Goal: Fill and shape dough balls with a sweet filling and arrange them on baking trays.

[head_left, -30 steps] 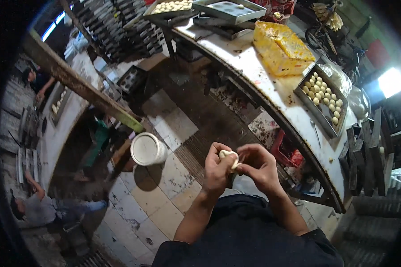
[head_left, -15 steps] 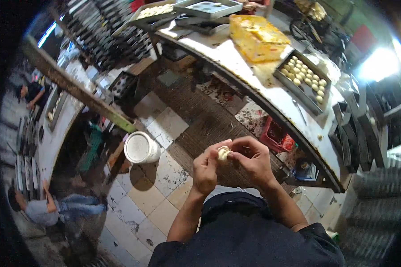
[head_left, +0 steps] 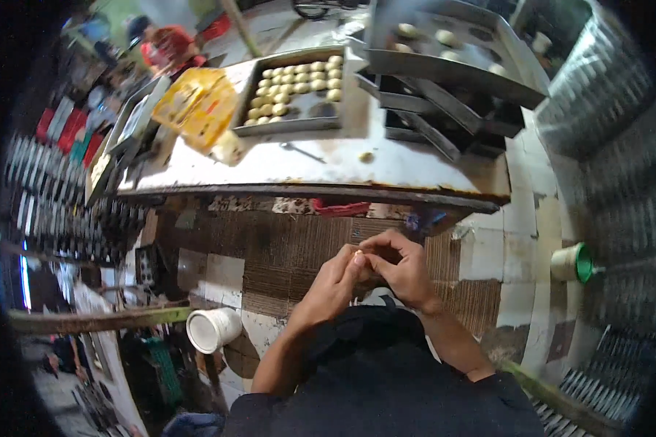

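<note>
My left hand (head_left: 337, 275) and my right hand (head_left: 402, 269) meet in front of my body, above the ribbed mat. Both are closed, their fingertips pinching a small piece of pale dough (head_left: 358, 256), mostly hidden by the fingers. Ahead, on the white table, a dark metal tray (head_left: 288, 126) holds rows of round dough balls (head_left: 299, 78). A small lump of dough (head_left: 366, 156) lies alone nearer the table's front edge. Left of it lies a thin metal tool (head_left: 302, 151).
Metal trays (head_left: 459, 73) are stacked at the table's right, the top one with several dough balls. A yellow wrapped block (head_left: 197, 105) sits on the left. A white bucket (head_left: 213, 330) stands at lower left, a green-rimmed pail (head_left: 572, 262) far right. A person in red (head_left: 171, 49) is beyond the table.
My view has swung right, so the table and dough tray now lie straight ahead. My hands stay together on the dough, which is now more covered by my fingers.
</note>
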A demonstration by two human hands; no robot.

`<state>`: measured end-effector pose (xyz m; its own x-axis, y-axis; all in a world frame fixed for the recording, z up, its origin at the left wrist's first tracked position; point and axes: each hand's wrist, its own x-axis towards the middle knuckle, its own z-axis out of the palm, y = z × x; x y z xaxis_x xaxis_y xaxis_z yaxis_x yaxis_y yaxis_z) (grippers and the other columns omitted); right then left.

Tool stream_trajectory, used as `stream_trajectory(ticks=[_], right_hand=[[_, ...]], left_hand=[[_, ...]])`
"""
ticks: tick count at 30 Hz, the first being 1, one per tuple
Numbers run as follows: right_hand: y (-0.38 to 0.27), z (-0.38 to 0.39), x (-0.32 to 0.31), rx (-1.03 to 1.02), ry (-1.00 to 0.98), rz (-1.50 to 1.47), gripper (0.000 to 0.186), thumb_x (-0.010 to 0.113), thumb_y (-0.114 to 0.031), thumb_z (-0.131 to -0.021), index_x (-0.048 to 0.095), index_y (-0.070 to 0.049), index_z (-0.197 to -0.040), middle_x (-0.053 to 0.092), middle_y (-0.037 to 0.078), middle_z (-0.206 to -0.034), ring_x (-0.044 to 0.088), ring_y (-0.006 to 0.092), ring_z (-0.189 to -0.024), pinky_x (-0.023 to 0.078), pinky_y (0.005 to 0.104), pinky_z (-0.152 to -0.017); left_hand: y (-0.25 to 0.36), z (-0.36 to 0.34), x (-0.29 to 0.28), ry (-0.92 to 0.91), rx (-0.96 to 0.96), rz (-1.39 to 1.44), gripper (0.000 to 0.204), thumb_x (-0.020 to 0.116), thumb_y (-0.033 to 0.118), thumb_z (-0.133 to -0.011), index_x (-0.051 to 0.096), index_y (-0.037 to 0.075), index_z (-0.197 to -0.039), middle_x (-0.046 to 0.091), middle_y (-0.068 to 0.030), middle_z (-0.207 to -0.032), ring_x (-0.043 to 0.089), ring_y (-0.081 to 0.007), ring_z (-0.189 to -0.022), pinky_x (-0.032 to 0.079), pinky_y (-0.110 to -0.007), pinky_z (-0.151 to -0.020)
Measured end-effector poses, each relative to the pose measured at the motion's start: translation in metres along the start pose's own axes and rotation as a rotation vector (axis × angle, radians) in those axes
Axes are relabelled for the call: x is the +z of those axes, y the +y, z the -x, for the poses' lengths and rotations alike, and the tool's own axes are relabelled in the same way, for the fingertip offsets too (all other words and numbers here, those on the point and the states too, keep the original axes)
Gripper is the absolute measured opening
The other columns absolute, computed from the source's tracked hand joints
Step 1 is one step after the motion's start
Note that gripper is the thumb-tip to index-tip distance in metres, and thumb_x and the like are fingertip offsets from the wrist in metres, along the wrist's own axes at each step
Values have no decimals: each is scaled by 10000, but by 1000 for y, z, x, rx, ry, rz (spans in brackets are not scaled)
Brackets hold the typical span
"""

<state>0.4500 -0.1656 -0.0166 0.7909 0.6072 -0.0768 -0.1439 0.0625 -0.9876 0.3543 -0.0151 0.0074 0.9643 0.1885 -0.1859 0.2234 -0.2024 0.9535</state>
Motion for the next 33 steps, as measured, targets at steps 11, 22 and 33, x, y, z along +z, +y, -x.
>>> stream_trajectory(ticks=[11, 22, 33], right_hand=[[-15, -39, -77, -114, 230, -524, 305, 704, -162, -1003, 601, -26, -1257, 586, 47, -1195, 576, 124, -1061, 475, 271, -941], [-138, -199, -131, -426, 217, 49, 433, 679, -184, -979, 596, 6, -1360, 713, 137, -1171, 680, 204, -1062, 556, 396, -944], [-226, -365, -205, -265, 740, 1300, 293, 618, -30, -967, 673, -6, -1254, 673, 184, -1294, 636, 330, -1251, 479, 402, -1076]], left_hand=[[68, -134, 49, -138, 630, -521, 195, 506, 185, -1063, 578, 5, -1041, 636, -166, -964, 613, -371, -977, 445, -438, -909], [79, -297, -68, -157, 722, 629, 827, 676, 198, -911, 186, 15, -1551, 374, -253, -1539, 392, -353, -1428, 243, -496, -1209], [-166, -528, -188, 232, -36, -428, 550, 681, 278, -928, 544, -81, -1322, 638, -352, -1204, 600, -507, -1155, 467, -539, -1020]])
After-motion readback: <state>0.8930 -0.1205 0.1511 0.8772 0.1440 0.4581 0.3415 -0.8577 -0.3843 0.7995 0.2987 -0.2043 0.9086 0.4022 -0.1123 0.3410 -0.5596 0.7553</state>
